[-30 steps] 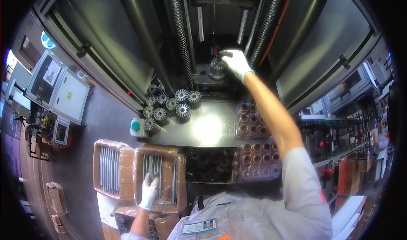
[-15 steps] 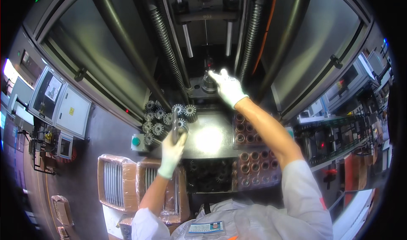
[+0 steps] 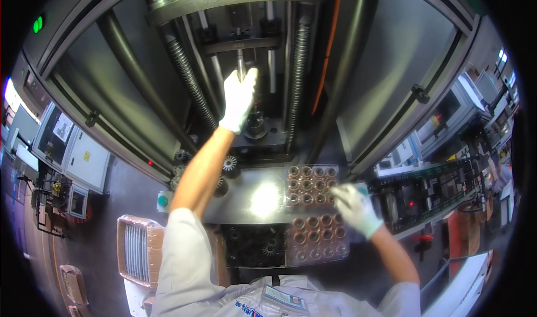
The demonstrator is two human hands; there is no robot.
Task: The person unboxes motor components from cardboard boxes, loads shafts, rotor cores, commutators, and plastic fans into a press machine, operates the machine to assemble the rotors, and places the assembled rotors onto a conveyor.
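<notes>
My left hand [image 3: 239, 99], in a white glove, reaches up into the press. Its fingertips close on a small dark gear [image 3: 251, 67] beside the vertical rod [image 3: 241, 64]. Below it sits the round fixture [image 3: 257, 128] on the press base. My right hand [image 3: 356, 208], also gloved, rests with fingers spread at the right edge of the upper tray of copper-coloured rings [image 3: 306, 182]. A second tray of rings [image 3: 313, 240] lies just below it. Several black gears [image 3: 229, 165] stand at the left of the steel bench [image 3: 263, 200].
A black tray with gears [image 3: 254, 247] sits at the bench's front. Threaded columns [image 3: 189, 82] flank the press opening. A green button [image 3: 163, 200] is left of the bench. Wrapped boxes [image 3: 134, 250] stand on the floor at left; machines [image 3: 425, 194] crowd the right.
My right hand came down out of the press to the ring tray. My left hand rose from the row of gears, carrying one, up into the press by the rod.
</notes>
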